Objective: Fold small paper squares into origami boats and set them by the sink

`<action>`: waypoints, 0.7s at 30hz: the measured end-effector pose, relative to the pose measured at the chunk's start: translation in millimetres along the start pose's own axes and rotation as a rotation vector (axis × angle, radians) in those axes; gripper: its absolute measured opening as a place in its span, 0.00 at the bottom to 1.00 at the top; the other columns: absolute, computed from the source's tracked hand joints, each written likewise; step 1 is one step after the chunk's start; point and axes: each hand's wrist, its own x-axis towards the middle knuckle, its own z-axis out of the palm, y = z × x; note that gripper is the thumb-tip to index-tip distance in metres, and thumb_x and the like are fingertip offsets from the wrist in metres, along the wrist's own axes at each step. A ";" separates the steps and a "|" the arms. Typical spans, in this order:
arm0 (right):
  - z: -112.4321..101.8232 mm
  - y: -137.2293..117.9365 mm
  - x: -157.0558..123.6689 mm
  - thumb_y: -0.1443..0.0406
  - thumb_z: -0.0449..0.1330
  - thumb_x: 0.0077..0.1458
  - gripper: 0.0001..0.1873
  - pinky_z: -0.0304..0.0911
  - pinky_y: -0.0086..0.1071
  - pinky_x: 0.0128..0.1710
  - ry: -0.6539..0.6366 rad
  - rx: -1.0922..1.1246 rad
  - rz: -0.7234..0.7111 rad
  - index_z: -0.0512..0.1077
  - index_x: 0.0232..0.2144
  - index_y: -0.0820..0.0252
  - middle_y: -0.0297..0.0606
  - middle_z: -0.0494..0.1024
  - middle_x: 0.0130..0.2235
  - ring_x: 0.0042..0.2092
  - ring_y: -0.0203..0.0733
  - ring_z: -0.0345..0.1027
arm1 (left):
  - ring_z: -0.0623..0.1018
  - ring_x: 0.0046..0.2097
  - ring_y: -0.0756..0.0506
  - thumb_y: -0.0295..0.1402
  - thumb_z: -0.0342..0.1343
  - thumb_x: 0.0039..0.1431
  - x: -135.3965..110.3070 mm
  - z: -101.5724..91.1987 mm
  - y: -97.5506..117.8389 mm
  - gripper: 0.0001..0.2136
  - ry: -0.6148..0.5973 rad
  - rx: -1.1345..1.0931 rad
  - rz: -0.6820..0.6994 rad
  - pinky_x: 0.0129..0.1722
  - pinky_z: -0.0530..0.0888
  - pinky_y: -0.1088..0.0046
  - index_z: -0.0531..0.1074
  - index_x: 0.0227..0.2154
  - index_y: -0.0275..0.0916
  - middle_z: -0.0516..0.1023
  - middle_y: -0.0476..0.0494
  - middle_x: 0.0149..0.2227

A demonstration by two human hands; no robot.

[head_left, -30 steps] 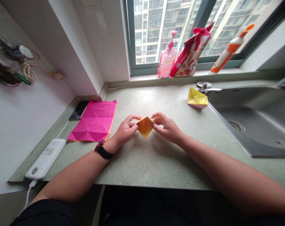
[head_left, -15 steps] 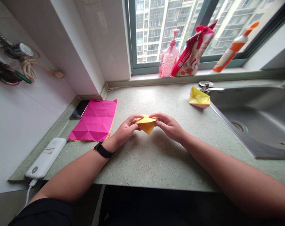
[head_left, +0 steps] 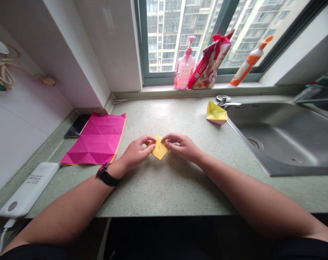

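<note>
A small folded yellow-orange paper [head_left: 159,148] lies on the speckled green counter [head_left: 166,187] in front of me. My left hand [head_left: 135,151], with a black watch on its wrist, pinches the paper's left corner. My right hand [head_left: 181,146] pinches its right corner. The paper shows a centre slit and points down toward me. Both hands rest low on the counter, fingers closed on the paper.
A creased pink sheet stack [head_left: 96,143] lies to the left, beside a dark phone [head_left: 77,125] and a white power bank [head_left: 25,193]. A finished yellow paper model [head_left: 216,113] sits by the steel sink [head_left: 283,141]. A pink pump bottle [head_left: 183,70], a red bag [head_left: 208,65] and an orange bottle [head_left: 247,63] stand on the windowsill.
The paper was held up and opened between my hands; now it is pressed flatter, lower on the counter. My view has shifted slightly to the right.
</note>
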 end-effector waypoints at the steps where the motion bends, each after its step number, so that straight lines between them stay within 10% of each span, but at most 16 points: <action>1: 0.2 0.9 -0.2 0.58 0.61 0.69 0.11 0.74 0.38 0.46 0.000 -0.047 0.003 0.82 0.46 0.53 0.38 0.87 0.45 0.44 0.43 0.81 | 0.84 0.48 0.41 0.40 0.60 0.70 0.1 0.2 -0.6 0.11 -0.009 0.059 0.016 0.50 0.80 0.62 0.80 0.48 0.42 0.86 0.42 0.46; 21: 10.4 12.1 -4.6 0.56 0.64 0.72 0.15 0.69 0.54 0.62 -0.040 -0.770 -0.146 0.82 0.57 0.44 0.44 0.80 0.60 0.61 0.58 0.71 | 0.75 0.68 0.35 0.33 0.55 0.76 -0.4 12.7 -10.5 0.13 -0.120 0.630 0.292 0.75 0.60 0.41 0.80 0.57 0.42 0.82 0.38 0.63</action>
